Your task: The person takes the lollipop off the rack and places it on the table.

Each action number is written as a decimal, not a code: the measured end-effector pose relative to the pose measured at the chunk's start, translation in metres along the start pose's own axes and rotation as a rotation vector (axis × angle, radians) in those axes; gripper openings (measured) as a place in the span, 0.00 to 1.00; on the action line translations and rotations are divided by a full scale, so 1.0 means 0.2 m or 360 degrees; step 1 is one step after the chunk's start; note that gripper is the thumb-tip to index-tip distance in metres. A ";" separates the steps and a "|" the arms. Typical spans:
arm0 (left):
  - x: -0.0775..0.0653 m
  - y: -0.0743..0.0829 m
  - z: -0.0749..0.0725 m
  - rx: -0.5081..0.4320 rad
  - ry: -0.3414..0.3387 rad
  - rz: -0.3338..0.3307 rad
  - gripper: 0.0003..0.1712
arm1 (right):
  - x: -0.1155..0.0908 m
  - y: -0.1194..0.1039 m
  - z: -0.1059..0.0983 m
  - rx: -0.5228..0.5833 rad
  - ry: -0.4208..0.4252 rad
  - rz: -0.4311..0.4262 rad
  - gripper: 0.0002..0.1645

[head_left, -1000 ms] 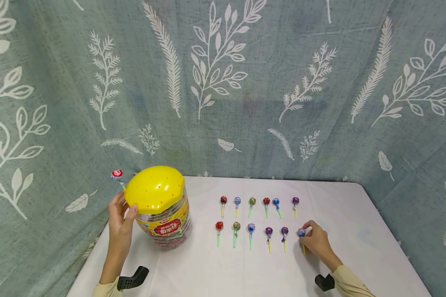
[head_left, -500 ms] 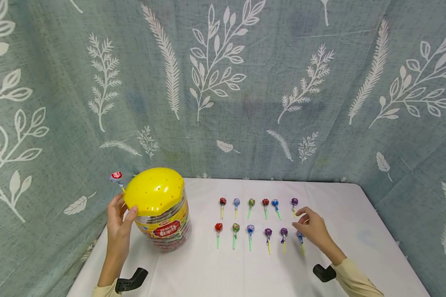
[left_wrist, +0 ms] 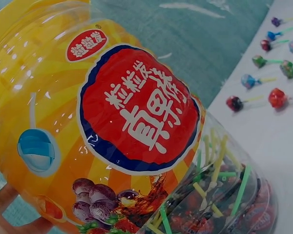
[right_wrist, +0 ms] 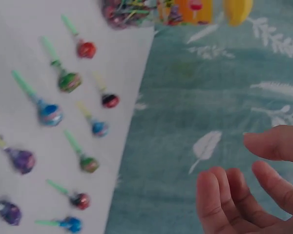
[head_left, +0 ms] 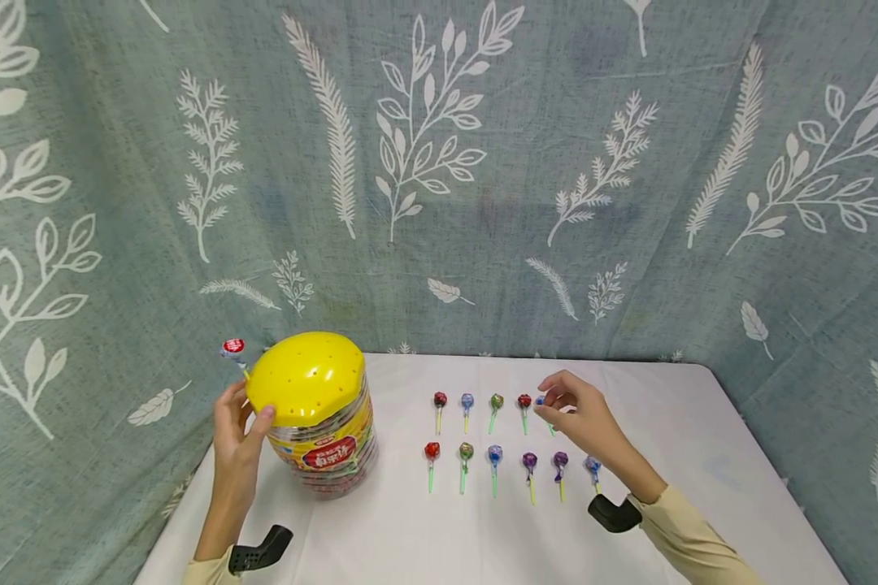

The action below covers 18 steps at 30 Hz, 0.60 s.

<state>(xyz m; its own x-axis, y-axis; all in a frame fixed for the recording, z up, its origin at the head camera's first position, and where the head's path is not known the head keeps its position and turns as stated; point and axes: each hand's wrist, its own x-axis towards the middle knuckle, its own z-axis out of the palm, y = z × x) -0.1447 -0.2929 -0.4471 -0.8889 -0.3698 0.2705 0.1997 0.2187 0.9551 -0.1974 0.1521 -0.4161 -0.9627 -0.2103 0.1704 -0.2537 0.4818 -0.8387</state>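
A clear jar of lollipops (head_left: pixel 329 455) with a yellow lid (head_left: pixel 307 378) stands tilted on the left. My left hand (head_left: pixel 237 455) grips its side by the lid, thumb in front; in the left wrist view only some fingers (left_wrist: pixel 14 212) show at the edge. A wrapped lollipop (head_left: pixel 232 349) sticks up beside that hand; I cannot tell what holds it. My right hand (head_left: pixel 581 414) hovers over the far row's right end, partly covering a blue lollipop (head_left: pixel 541 401). In the right wrist view its bent fingers and thumb stand apart with nothing between them.
Two rows of lollipops lie on the white table (head_left: pixel 410 536), among them a red one (head_left: pixel 432 451), a green one (head_left: pixel 466 451) and a purple one (head_left: pixel 560 461). A patterned curtain (head_left: pixel 446 162) hangs behind the table.
My right hand has let go of the near row's rightmost blue lollipop and moved away and leftward over the far row. The left hand and jar stay in place.
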 end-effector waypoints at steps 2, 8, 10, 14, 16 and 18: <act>0.00 0.00 0.00 -0.0006 0.0002 -0.0009 0.35 | 0.00 -0.10 0.01 0.0021 -0.0031 -0.0064 0.13; 0.00 0.00 0.01 -0.0003 0.0006 -0.0005 0.37 | 0.00 -0.38 0.02 0.0059 -0.0119 -0.0178 0.11; 0.00 0.00 0.01 0.0000 0.0010 0.0000 0.37 | 0.01 -0.44 0.03 0.0076 -0.0141 -0.0199 0.11; 0.00 0.00 0.02 -0.0021 0.0027 0.0005 0.36 | 0.04 -0.51 0.07 0.0130 -0.0181 -0.0281 0.12; 0.00 0.00 0.02 -0.0037 0.0034 0.0004 0.36 | 0.06 -0.54 0.09 0.0161 -0.0201 -0.0315 0.12; -0.01 -0.01 0.02 -0.0049 0.0038 -0.0001 0.35 | 0.07 -0.58 0.11 0.0188 -0.0215 -0.0347 0.12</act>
<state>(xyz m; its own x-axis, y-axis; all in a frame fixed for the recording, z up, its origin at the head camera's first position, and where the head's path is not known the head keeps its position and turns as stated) -0.1454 -0.2888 -0.4491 -0.8790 -0.3916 0.2721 0.2119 0.1905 0.9585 -0.1800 0.0749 -0.3281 -0.8632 -0.4137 0.2895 -0.4331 0.3119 -0.8457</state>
